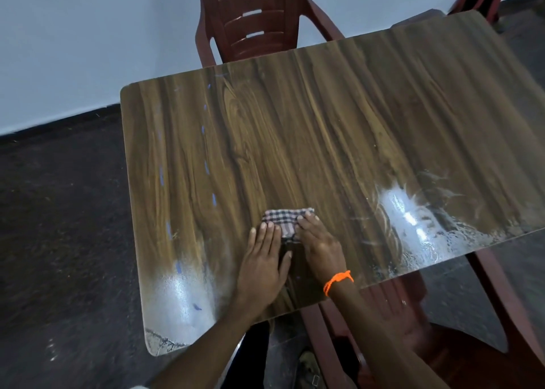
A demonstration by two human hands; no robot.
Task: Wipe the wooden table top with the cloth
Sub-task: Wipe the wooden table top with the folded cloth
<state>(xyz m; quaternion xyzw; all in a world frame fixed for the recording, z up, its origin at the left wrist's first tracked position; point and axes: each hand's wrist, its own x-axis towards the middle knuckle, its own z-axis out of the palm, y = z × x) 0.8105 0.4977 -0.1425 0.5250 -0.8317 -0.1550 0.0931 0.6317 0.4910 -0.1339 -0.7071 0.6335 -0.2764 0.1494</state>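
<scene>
1. Wood-grain laminate covers the desk (324,108), which fills most of our view, with glare patches near its near-left and near-right corners.
2. We see the checked cloth (284,219) folded small, lying on the desk towards its near edge, roughly midway along.
3. Our left hand (262,263) lies flat, fingers (267,235) straight and close together, tips resting on the cloth's left part.
4. Our right hand (318,247) lies flat too, fingers together, pressing the cloth's right part; neither hand grips it.
5. An orange thread (337,281) circles the right wrist.
6. Blue dashes (206,167) run along the desk's left side.
7. A red plastic chair (250,20) stands at the far edge; another chair (442,344) sits beneath the near-right corner.
</scene>
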